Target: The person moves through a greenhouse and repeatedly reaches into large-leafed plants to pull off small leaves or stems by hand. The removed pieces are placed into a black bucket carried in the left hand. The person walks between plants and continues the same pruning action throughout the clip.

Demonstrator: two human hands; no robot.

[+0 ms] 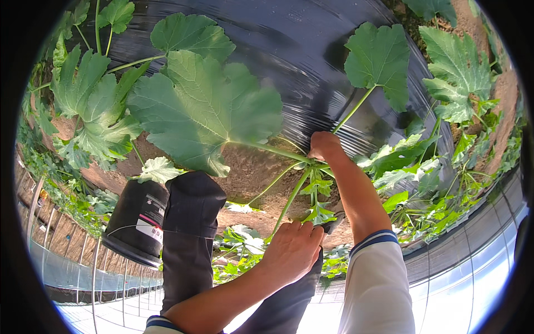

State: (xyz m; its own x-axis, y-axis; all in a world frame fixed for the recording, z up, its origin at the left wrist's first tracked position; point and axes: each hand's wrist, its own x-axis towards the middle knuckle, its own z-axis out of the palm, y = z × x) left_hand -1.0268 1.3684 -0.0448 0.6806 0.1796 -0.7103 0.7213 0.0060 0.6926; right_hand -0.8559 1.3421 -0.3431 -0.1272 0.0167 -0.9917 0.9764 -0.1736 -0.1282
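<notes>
A squash-type plant with lobed leaves spreads before me, its leaf stalks [288, 153] meeting at a crown low over the soil. My right hand [323, 145] reaches in at the crown; its fingertips are hidden, so its grip cannot be seen. A large leaf [204, 108] extends left from there, and a smaller upright leaf [377, 62] rises beyond the hand. My left hand [292, 249] is closer to me, fingers curled, in front of my dark-trousered leg. Just beyond its fingers is a small dark object [331, 226] that I cannot identify. Small jagged leaves [319, 213] hang between the hands.
Black plastic mulch film [283, 46] covers the bed beyond the plant. A black bucket [135, 217] with a wire handle and a printed label stands beside my left knee [195, 200]. More leafy plants [459, 79] crowd both sides. Thin poles [95, 267] stand at lower left.
</notes>
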